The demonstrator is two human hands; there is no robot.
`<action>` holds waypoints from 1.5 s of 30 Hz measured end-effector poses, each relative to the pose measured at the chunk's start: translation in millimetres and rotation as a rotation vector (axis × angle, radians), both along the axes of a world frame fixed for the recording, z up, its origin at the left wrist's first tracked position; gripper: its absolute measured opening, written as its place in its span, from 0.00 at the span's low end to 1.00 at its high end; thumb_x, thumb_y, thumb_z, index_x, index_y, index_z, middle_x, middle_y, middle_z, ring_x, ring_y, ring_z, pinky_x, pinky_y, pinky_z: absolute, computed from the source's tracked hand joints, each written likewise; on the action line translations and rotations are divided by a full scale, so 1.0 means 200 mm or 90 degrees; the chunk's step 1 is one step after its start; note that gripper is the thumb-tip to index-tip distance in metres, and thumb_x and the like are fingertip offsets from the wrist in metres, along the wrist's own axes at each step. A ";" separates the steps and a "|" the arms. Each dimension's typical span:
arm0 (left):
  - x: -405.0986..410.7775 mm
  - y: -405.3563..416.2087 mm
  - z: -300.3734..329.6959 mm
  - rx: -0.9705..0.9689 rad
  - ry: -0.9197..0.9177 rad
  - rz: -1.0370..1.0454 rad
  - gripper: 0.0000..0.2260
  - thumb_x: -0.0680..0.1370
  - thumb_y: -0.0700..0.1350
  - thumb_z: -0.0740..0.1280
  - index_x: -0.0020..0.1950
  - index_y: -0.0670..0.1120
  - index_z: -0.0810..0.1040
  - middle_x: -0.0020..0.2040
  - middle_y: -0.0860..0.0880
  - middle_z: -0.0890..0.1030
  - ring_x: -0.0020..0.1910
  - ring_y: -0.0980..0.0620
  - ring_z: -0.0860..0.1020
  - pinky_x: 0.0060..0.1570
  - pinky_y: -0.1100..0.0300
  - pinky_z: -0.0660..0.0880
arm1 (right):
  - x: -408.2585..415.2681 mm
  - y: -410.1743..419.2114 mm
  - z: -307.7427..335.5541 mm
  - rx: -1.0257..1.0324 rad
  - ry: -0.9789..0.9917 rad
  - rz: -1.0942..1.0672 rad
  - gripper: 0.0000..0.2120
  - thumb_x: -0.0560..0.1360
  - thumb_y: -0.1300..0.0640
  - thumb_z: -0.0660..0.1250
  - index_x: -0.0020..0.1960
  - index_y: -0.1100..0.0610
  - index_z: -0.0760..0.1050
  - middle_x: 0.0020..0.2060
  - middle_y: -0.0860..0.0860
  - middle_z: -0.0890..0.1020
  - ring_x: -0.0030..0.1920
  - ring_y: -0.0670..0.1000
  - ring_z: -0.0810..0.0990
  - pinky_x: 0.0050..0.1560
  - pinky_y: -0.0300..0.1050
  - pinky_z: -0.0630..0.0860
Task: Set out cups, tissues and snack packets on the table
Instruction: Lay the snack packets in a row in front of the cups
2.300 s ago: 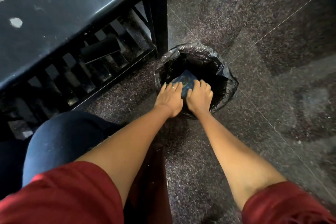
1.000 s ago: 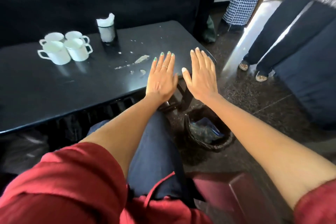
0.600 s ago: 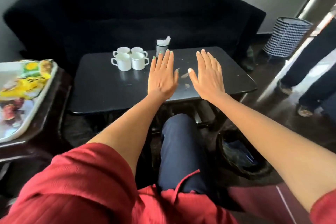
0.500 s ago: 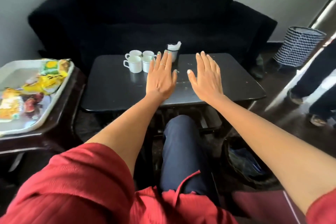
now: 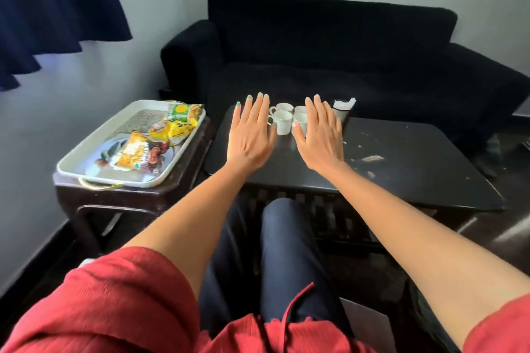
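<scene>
Both hands, left hand (image 5: 250, 135) and right hand (image 5: 319, 135), now hover flat and empty over the table (image 5: 415, 169) instead of the bin, so reach left of the cups (image 5: 282, 120) for the snack packets (image 5: 160, 137) in the tray (image 5: 83, 163), lifting one at a time.
</scene>
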State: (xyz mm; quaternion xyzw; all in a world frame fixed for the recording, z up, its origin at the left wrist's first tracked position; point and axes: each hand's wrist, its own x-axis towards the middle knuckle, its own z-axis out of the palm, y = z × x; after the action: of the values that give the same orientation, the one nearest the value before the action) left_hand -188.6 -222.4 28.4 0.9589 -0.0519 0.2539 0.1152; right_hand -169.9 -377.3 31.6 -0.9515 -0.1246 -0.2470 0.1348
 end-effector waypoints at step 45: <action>-0.02 1.08 -0.35 -0.690 0.144 0.487 0.25 0.77 0.40 0.61 0.73 0.43 0.62 0.69 0.39 0.66 0.62 0.40 0.72 0.63 0.46 0.71 | 0.32 1.47 -0.33 0.169 0.521 0.386 0.21 0.75 0.51 0.67 0.65 0.59 0.73 0.61 0.56 0.78 0.61 0.55 0.75 0.64 0.56 0.70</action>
State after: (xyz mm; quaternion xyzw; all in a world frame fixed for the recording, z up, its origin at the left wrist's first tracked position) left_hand -192.2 -6.0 -40.9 0.7373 0.4386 0.1652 0.4866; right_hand -105.0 -83.9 -34.2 -0.8662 -0.2990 0.1813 0.3569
